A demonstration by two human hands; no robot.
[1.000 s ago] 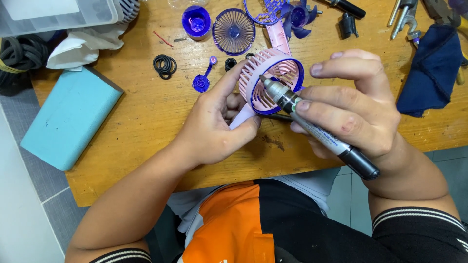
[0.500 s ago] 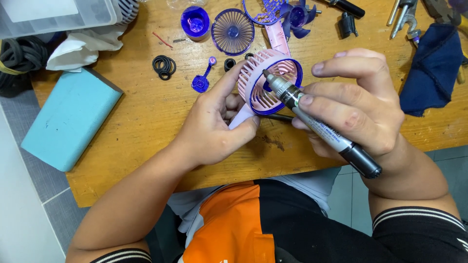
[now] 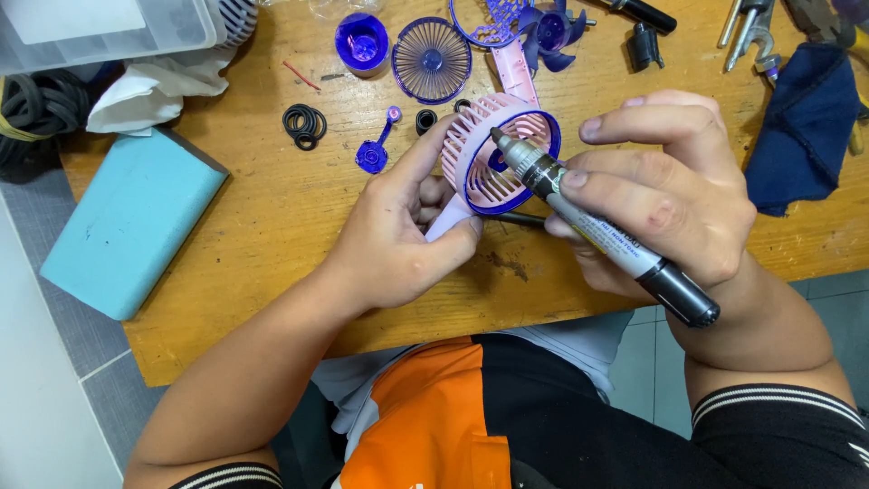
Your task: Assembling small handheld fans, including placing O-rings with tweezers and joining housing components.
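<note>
Pink plastic is what our left hand (image 3: pixel 398 240) closes on: we grip the handle of the small fan housing (image 3: pixel 498 154), its round cage standing up and away from that grip, just above the wooden desk (image 3: pixel 272 217). The fan's long axis runs from the handle at our left palm out toward the far side of the desk, and the open, blue-rimmed face turns toward our right hand. Our right hand (image 3: pixel 661 195) is closed around a black marker (image 3: pixel 588 222), held like a pen. The marker's long axis slants from its cap end, nearest our body, up and across to its tip, which points into the cage and sits at the blue rim. Our right hand is the nearer one to that rim.
</note>
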